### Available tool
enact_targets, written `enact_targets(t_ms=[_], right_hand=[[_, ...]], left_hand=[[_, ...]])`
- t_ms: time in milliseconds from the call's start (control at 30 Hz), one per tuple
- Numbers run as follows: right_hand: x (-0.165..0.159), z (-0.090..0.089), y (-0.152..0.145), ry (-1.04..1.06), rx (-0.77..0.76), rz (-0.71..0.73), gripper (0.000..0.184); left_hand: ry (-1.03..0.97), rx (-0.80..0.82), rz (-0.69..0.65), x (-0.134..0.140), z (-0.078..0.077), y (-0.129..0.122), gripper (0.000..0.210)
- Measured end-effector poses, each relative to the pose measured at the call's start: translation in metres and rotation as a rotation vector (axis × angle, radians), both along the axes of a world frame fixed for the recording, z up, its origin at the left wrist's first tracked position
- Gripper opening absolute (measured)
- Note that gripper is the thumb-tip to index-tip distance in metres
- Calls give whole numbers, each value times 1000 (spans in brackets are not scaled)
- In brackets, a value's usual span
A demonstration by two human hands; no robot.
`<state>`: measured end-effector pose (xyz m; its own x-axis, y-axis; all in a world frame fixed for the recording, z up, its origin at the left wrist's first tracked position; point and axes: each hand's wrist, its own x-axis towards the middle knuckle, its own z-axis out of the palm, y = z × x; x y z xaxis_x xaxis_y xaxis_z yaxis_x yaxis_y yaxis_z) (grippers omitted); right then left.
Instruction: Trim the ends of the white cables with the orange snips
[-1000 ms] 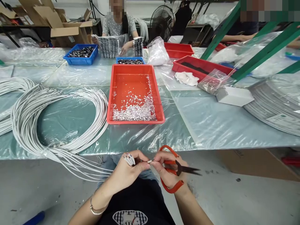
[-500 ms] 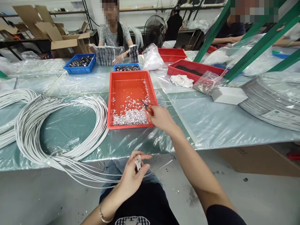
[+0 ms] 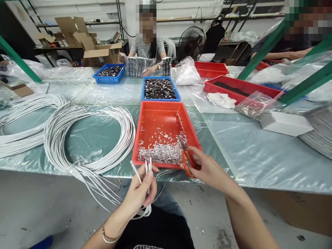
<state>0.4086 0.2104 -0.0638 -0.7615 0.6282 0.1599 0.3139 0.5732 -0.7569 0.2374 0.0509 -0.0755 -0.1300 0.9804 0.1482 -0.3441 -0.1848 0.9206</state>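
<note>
My left hand (image 3: 142, 185) is closed around several white cables (image 3: 148, 166), their cut ends pointing up past my fingers near the front edge of a red tray (image 3: 141, 121). In my right hand (image 3: 209, 169) is a pair of orange-handled scissors (image 3: 188, 159), its dark blades over the tray's right side. Small silvery scraps (image 3: 160, 152) are heaped along the near end of the tray. From the held cables, lengths run left to a big coil of white cable (image 3: 58, 148) lying on the table.
Behind the red tray stands a blue bin (image 3: 160, 88) of dark metallic parts, with another blue bin (image 3: 109, 73) farther left. Across the table a person (image 3: 146, 48) handles bagged parts. Green posts (image 3: 275, 45) and a white box (image 3: 285, 123) are on the right.
My left hand has risen toward the tray, and the cable ends now stand upright in it. The scissors have come nearer, their orange handles now spread. The view has shifted left.
</note>
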Motion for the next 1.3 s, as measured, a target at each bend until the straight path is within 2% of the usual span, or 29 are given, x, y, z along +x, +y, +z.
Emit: enact_targets(t_ms=[67, 133, 267, 333, 533, 667, 833, 967, 1033, 1100, 1300], right_hand=[[13, 1, -14, 131, -102, 84, 59], [23, 5, -30, 119, -148, 197, 60], [32, 18, -58, -221, -109, 282, 67], [31, 24, -65, -297, -92, 299, 64], [29, 31, -66, -319, -92, 288, 37], [31, 31, -65, -339, -63, 302, 36], [33, 30, -63, -263, 98, 341, 36], [34, 28, -60, -247, 158, 340, 38], [33, 30, -58, -242, 183, 343, 39], [33, 35, -55, -252, 176, 370, 37], [39, 46, -46, -250, 192, 463, 35]], left_hand=[[-9, -47, -3, 2, 4, 0, 21], [43, -126, 57, 4, 7, 1, 26], [124, -224, 128, 6, 11, 5, 35], [205, -210, 149, 8, 14, 8, 32], [437, -100, 254, 13, 19, 9, 21], [540, -90, 281, 11, 15, 9, 18], [629, -39, 290, 10, 9, 8, 12], [601, -91, 320, 10, 7, 7, 17], [544, -139, 288, 8, 8, 7, 21], [469, -146, 197, 6, 10, 7, 21], [-10, -120, -203, 1, 18, 4, 24]])
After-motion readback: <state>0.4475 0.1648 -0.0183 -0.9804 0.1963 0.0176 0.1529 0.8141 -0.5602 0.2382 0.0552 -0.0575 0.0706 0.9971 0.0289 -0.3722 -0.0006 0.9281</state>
